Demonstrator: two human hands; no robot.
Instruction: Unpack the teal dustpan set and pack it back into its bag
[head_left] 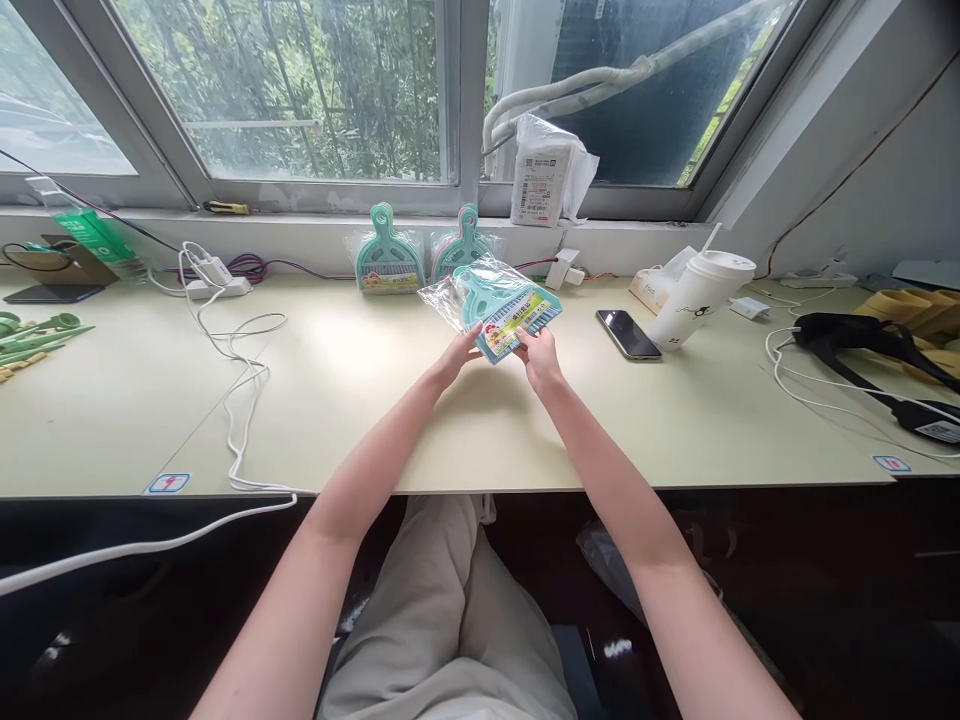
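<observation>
A teal dustpan-and-brush set in clear plastic wrap (511, 312) is held tilted above the table, its handle pointing back and left. My left hand (456, 358) grips its lower left corner. On the front right edge, my right hand (538, 355) is closed with the thumb on the label. Behind it, two similar wrapped sets lean upright against the wall under the window: one teal (390, 258) at the left, one teal and pink (466, 238) partly hidden by the held set.
White cables (244, 400) cross the table (337, 430) at the left. To the right are a phone (628, 334), a white cup with a straw (697, 298), a tissue pack (651, 290) and black straps (855, 345). A white package (541, 180) stands on the sill.
</observation>
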